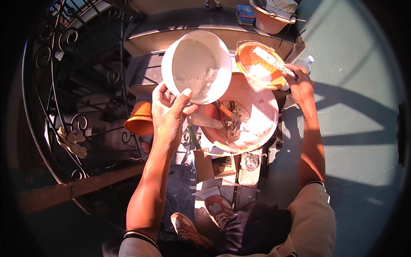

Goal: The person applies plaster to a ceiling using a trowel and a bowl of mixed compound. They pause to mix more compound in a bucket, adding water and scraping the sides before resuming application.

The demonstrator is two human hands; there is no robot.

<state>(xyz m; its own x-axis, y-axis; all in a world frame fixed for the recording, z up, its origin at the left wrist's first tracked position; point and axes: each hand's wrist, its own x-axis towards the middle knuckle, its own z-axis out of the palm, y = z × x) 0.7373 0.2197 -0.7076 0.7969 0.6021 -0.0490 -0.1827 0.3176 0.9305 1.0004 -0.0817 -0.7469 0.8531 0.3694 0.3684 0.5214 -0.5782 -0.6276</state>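
My left hand (168, 105) is closed on the rim of a white bucket (225, 70), which tilts toward me. Pale, powdery or pasty material (192, 68) covers its bottom, with lumps near the lower side. At the right, my right hand (303, 85) grips a putty knife (266, 55) by its handle; white stuff coats the blade. That blade lies over an orange bucket (242, 55) with white material inside. Below them a large pinkish bucket (267, 109) holds an orange-handled tool (225, 110), a pale wooden-looking stick (205, 121) and clumpy residue. The white bucket overlaps part of its rim.
Steps (145, 43) rise ahead, with a blue box (245, 15) and another bucket (270, 23) on top. A black iron railing (53, 85) runs along the left, a glove (72, 143) on it. An orange pot (141, 118), a bottle (305, 63) and an open cardboard box (204, 165) stand nearby.
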